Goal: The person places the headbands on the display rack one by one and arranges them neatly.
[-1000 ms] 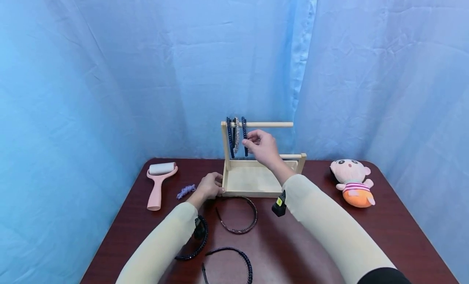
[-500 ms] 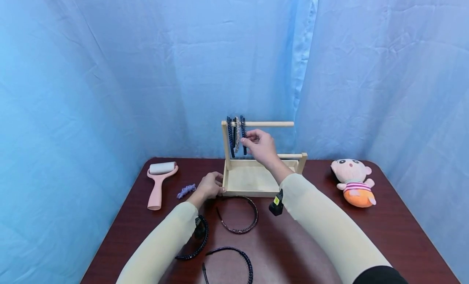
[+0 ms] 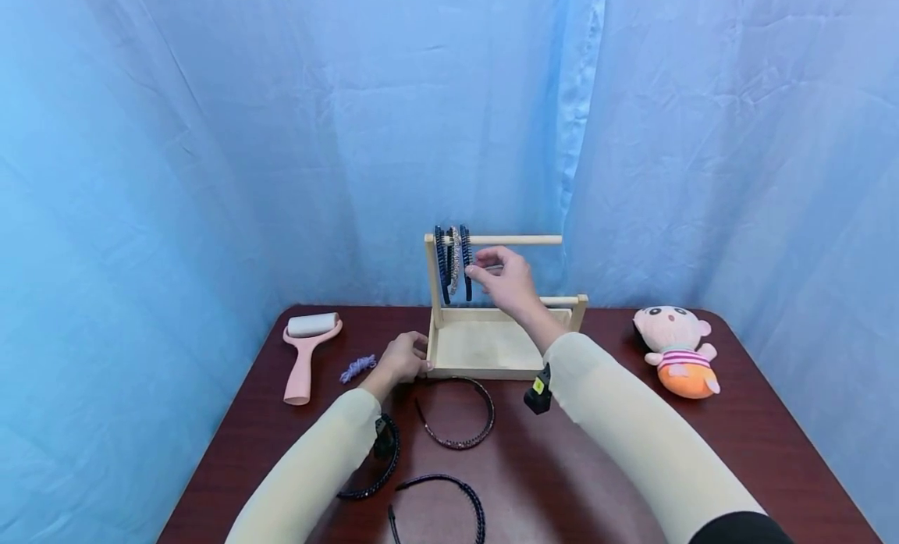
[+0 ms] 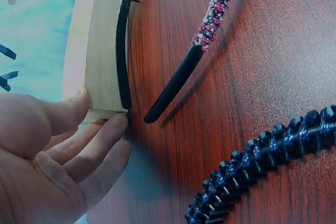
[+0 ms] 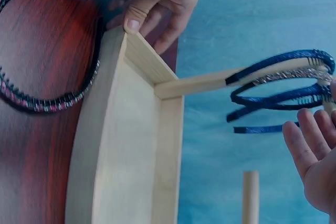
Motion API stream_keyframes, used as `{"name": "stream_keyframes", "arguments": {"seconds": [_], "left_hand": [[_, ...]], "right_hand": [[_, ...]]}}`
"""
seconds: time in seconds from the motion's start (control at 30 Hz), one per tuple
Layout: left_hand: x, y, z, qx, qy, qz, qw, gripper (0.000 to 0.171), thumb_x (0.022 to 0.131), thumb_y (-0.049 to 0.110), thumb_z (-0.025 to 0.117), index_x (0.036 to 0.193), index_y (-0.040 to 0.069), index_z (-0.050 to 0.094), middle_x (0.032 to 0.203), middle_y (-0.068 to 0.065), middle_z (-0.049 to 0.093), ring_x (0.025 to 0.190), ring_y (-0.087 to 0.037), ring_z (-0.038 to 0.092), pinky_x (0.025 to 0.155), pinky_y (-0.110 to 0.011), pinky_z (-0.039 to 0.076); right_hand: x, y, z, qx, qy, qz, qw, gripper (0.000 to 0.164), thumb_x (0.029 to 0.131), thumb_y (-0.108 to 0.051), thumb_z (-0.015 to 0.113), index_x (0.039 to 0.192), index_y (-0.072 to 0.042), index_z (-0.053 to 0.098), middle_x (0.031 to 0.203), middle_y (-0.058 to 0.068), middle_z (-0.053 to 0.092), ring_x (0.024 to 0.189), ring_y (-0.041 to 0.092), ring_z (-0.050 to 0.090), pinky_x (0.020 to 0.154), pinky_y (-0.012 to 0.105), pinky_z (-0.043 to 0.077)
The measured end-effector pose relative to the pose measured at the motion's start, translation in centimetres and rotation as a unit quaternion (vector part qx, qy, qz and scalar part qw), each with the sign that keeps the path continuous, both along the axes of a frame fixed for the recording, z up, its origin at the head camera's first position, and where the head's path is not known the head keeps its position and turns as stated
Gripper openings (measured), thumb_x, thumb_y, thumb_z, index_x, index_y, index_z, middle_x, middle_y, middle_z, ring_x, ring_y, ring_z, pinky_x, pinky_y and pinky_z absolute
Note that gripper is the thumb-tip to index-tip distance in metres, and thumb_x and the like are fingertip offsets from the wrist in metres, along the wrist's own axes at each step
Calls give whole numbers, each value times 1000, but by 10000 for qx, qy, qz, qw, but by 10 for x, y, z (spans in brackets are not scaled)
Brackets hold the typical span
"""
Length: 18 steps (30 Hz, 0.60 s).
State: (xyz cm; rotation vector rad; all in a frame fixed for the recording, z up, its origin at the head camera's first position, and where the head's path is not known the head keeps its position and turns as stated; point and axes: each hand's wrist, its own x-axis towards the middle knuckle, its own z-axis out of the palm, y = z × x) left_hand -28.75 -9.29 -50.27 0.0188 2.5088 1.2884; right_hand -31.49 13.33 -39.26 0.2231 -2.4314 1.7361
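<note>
A pale wooden headband stand (image 3: 485, 371) has an upper rod, a lower rod and a shallow tray. My left hand (image 3: 403, 358) grips its front left corner, thumb on one side and fingers on the other in the left wrist view. Dark blue headbands and a silver glittery headband (image 3: 455, 261) hang at the rod's left end. The rightmost dark blue headband (image 3: 467, 251) is pinched by my right hand (image 3: 507, 282); the fingers partly cover it in the right wrist view (image 5: 317, 156).
On the table lie a pink-studded headband (image 3: 460, 443), a black headband (image 3: 480, 513) and a dark beaded headband (image 4: 262, 156) partly under the left sleeve. A pink lint roller (image 3: 300, 364) and purple cord (image 3: 358, 368) are left; a plush toy (image 3: 677, 353) is right.
My right hand has slid the dark blue headband slightly left along the rod, closer to the silver one. The left hand stays at the stand's corner.
</note>
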Motion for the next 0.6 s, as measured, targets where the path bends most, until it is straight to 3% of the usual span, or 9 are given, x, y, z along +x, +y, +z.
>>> {"name": "stream_keyframes", "arguments": {"seconds": [0.13,0.33,0.6], "left_hand": [[0,1,-1,35,-15,20,10000,49,94,2,72,141,2,56,114,-20,72,78,-23,72,56,-31,52],[-2,0,0,-76,66,9,9999,49,94,2,73,140,2,57,115,-21,72,78,-23,72,59,-33,56],[-1,-4,2,-120,79,-22,9999,50,94,3,73,141,2,56,115,-20,72,85,-28,74,60,-34,56]], "right_hand": [[4,16,11,176,46,-13,9998,39,97,-27,73,130,-8,64,123,11,67,113,28,68,82,37,62],[18,57,22,463,60,134,9988,42,97,-29,74,131,-7,62,126,15,66,115,31,68,87,45,61],[44,124,10,1225,2,75,9924,46,96,-35,74,130,-6,63,127,18,68,112,34,69,80,35,62]]}}
